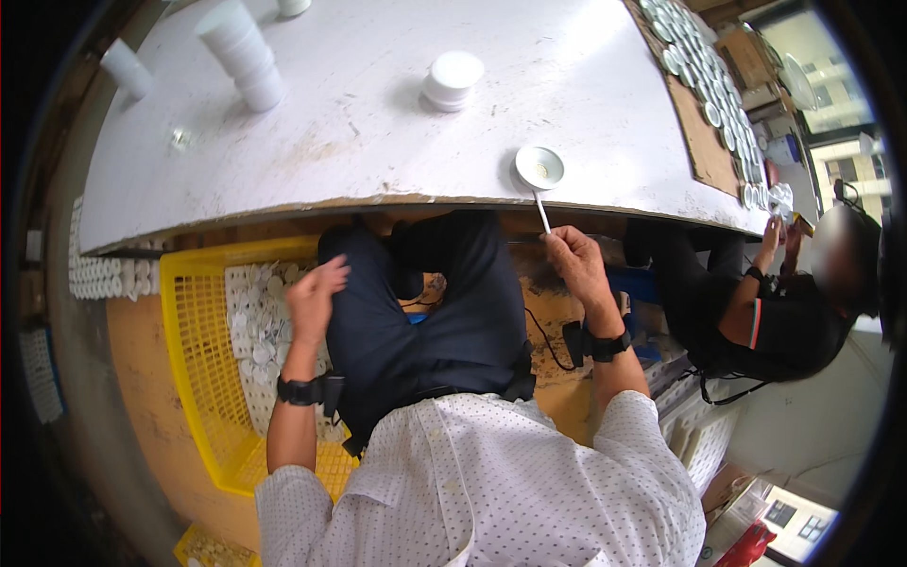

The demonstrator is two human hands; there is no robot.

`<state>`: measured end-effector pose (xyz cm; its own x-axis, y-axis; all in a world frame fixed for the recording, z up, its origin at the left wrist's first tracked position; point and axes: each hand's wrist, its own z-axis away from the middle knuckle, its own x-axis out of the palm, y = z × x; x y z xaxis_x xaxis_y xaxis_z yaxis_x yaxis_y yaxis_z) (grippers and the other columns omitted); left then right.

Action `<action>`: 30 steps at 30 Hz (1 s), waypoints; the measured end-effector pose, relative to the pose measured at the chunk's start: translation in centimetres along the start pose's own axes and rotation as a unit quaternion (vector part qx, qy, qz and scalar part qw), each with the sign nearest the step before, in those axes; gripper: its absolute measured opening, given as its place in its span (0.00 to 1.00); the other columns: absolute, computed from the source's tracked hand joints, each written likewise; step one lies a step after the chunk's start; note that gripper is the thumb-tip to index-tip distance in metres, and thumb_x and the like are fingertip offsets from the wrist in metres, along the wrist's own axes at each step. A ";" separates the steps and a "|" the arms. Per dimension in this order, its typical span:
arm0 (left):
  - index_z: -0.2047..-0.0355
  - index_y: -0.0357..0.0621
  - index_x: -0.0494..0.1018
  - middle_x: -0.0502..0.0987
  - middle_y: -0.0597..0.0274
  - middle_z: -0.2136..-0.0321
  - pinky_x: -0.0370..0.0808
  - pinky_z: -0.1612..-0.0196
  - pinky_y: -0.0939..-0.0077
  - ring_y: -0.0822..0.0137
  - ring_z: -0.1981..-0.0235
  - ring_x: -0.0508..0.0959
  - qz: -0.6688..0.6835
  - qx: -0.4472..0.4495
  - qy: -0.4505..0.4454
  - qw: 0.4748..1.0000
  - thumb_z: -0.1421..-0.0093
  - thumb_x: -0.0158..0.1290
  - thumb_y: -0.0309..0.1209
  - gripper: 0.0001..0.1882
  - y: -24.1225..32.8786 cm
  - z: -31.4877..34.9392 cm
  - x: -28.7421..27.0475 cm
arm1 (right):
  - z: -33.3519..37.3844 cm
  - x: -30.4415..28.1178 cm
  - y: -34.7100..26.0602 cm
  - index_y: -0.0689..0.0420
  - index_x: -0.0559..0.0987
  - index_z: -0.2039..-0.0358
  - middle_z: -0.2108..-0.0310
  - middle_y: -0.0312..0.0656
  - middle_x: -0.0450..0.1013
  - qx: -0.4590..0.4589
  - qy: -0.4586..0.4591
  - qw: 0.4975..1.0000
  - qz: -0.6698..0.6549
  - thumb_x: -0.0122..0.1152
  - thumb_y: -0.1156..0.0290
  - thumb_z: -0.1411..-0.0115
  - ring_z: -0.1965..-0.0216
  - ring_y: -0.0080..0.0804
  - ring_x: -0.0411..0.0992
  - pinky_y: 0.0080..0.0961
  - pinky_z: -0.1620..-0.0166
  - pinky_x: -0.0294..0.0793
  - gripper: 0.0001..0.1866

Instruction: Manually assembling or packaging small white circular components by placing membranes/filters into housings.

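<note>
My right hand (pixel 578 265) is closed in a pinch on the lower end of a thin white stick (pixel 541 213) at the table's front edge. The stick's upper end meets the rim of a small round white dish (pixel 539 167); I cannot tell whether the two are joined. Something small and yellowish shows in the middle of the dish. Beside my left thigh, my left hand (pixel 316 298) hovers near the yellow basket (pixel 194 350) with its fingers apart, and nothing shows in it. White round pieces (pixel 260 326) fill part of that basket.
On the white table (pixel 378 142) stand a short stack of white lids (pixel 452 79) and a taller stack of white cups (pixel 240 52). A brown board (pixel 690 113) at the right carries many white round pieces. Another person (pixel 794 312) sits at the right, hands raised at the table.
</note>
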<state>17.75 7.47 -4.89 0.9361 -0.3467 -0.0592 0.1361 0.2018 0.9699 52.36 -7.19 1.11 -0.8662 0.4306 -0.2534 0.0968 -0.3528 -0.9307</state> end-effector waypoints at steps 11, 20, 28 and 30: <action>0.46 0.35 0.52 0.67 0.51 0.55 0.74 0.54 0.70 0.62 0.56 0.73 0.224 0.056 -0.125 0.965 0.51 0.57 0.19 0.34 3.7 0.5 11.7 | 5.4 8.3 -1.1 0.63 0.76 0.70 0.80 0.31 0.70 0.002 -0.228 0.973 -0.025 0.57 0.73 0.44 0.78 0.14 0.65 0.13 0.75 0.66 0.06; 0.51 0.36 0.57 0.71 0.56 0.62 0.77 0.69 0.80 0.71 0.66 0.75 0.231 0.050 0.003 0.972 0.55 0.60 0.18 0.32 4.3 1.1 8.0 | -2.2 8.6 -5.9 0.62 0.72 0.74 0.80 0.33 0.67 -0.131 -0.071 0.988 -0.028 0.62 0.71 0.49 0.78 0.18 0.65 0.17 0.74 0.66 0.09; 0.50 0.34 0.58 0.71 0.58 0.60 0.71 0.55 0.77 0.71 0.59 0.73 0.159 0.013 -0.016 0.987 0.57 0.63 0.22 0.34 1.9 2.9 8.5 | -16.5 8.6 -11.8 0.60 0.69 0.70 0.79 0.35 0.65 -0.016 0.097 0.991 -0.094 0.64 0.62 0.51 0.80 0.20 0.65 0.14 0.80 0.62 0.17; 0.50 0.34 0.58 0.71 0.57 0.60 0.71 0.55 0.78 0.71 0.60 0.73 0.162 0.012 -0.013 0.987 0.57 0.63 0.22 0.34 1.9 3.1 8.2 | -17.7 8.7 -11.5 0.59 0.69 0.70 0.79 0.35 0.65 -0.010 0.041 0.992 -0.120 0.64 0.62 0.50 0.81 0.19 0.63 0.13 0.81 0.62 0.17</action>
<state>24.63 2.14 -2.82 0.9205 -0.2910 0.2606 -0.1767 0.2846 0.9422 52.34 15.30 4.95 -0.8224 0.5673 -0.0436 -0.0972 -0.2156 -0.9716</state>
